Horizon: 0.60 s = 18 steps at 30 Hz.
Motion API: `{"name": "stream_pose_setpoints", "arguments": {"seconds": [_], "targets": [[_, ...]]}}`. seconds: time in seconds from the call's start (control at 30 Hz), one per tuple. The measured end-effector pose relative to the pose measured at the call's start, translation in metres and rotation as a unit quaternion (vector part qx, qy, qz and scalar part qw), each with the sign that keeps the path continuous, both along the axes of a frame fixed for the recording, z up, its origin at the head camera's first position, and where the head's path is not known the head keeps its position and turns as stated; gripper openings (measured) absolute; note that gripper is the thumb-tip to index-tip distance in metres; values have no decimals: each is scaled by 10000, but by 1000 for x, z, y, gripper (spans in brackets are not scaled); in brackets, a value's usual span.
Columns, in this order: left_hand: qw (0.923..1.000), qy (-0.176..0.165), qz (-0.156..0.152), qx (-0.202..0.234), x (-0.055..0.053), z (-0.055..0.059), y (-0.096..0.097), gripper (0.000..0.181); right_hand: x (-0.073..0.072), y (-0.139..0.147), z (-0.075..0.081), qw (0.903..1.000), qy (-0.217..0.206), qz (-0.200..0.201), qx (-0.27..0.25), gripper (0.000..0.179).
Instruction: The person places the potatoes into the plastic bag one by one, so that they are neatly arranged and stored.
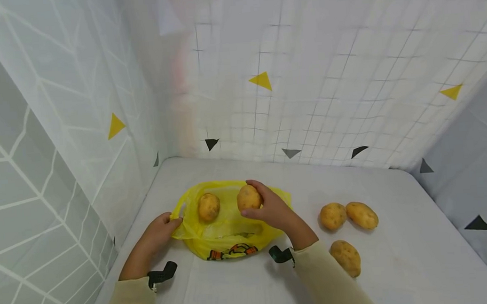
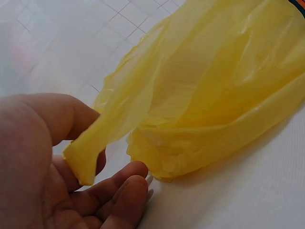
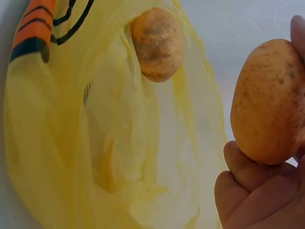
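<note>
A yellow plastic bag [image 1: 233, 241] lies spread on the table, its mouth wide. One potato [image 1: 209, 207] rests at the bag's left side; the right wrist view also shows this potato [image 3: 158, 45] within the yellow plastic. My left hand [image 1: 161, 229] pinches the bag's left edge between thumb and index finger, and the left wrist view shows the pinched yellow strip [image 2: 88, 157] closely. Over the right part of the bag, my right hand [image 1: 273, 209] grips another potato [image 1: 248, 198] between thumb and fingers. The right wrist view shows this held potato [image 3: 267, 102] with fingers around its ends.
To the right of the bag lie two potatoes side by side, a rounder potato [image 1: 333, 216] and a longer potato [image 1: 362, 215]. A third potato [image 1: 346, 258] sits nearer, beside the right sleeve [image 1: 328, 278]. White patterned sheeting [image 1: 328, 94] hangs behind the table [image 1: 403, 254].
</note>
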<state>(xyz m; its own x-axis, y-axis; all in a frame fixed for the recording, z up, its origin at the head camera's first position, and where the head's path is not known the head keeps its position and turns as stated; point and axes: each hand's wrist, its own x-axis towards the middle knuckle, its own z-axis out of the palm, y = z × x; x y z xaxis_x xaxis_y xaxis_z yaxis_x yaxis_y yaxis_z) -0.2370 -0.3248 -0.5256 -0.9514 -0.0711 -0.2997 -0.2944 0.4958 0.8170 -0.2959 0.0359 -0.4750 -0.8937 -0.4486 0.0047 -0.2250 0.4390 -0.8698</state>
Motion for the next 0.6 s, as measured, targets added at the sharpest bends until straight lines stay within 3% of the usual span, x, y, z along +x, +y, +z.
{"name": "stream_pose_setpoints", "arguments": {"seconds": [0.37, 0.6], "targets": [[10000, -17, -40, 1, -1, -1, 0, 41, -4, -21, 1, 9993, 92, 240, 255, 97], [10000, 16, -33, -89, -2, 1, 1, 41, -10, -32, -3, 9997, -45, 244, 41, 97]]}}
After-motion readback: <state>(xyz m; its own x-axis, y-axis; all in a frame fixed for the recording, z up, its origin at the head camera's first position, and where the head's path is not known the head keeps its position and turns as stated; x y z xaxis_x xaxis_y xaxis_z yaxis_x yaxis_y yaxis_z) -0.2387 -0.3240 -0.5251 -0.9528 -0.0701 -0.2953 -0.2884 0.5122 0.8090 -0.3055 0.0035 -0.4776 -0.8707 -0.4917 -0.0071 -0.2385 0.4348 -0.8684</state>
